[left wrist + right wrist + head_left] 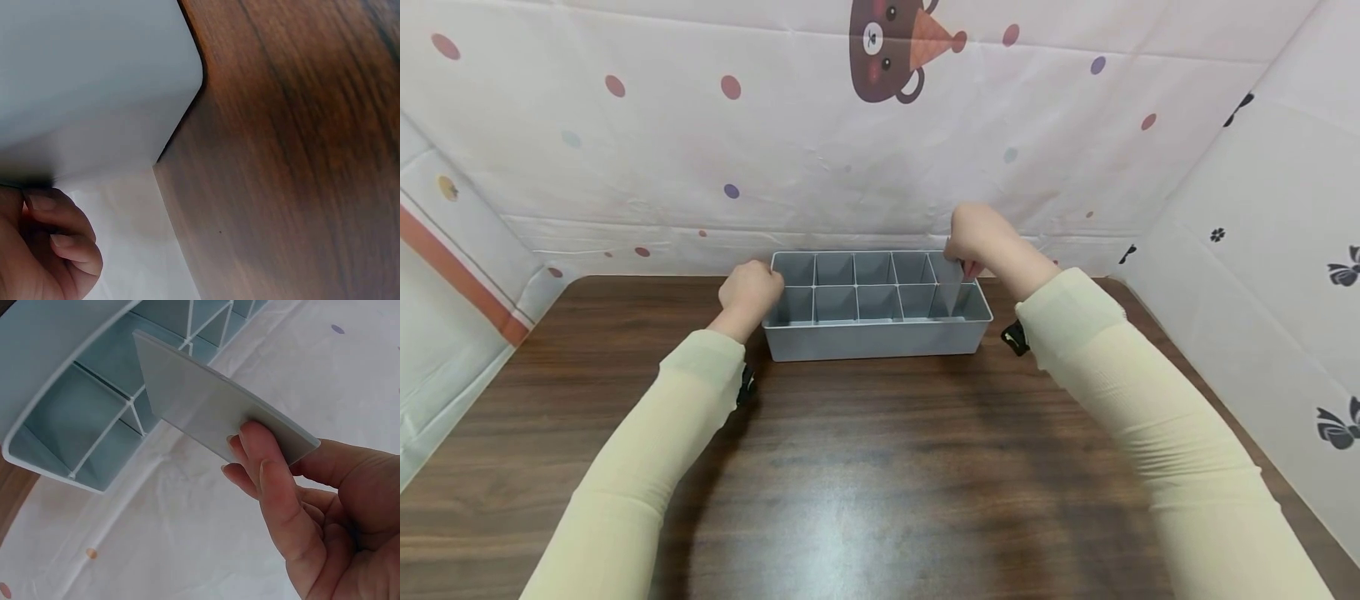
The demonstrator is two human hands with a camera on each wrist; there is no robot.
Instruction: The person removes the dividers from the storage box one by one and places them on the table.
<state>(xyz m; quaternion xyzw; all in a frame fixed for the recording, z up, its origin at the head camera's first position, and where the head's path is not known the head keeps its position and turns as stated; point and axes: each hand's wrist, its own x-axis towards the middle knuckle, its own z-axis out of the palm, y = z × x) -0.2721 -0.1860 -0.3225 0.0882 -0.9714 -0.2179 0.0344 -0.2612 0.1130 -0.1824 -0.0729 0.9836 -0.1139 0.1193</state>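
Observation:
A grey divided storage box point(880, 342) stands near the back of the table, with two rows of compartments. At its left end my left hand point(751, 290) grips the rim; the left wrist view shows curled fingers point(75, 250) against the edge of the box. Over the right end is my right hand point(979, 237), pinching a thin, flat, translucent grey divider point(200, 400) between thumb and fingers. Tilted, the divider reaches down toward the box's right-hand compartments. Whether its lower edge touches the box I cannot tell.
The box stands on a dark wood-grain table point(850, 467). Close behind it hangs a white patterned sheet point(790, 150) with dots and a bear. Another white sheet point(1247, 192) borders the right side.

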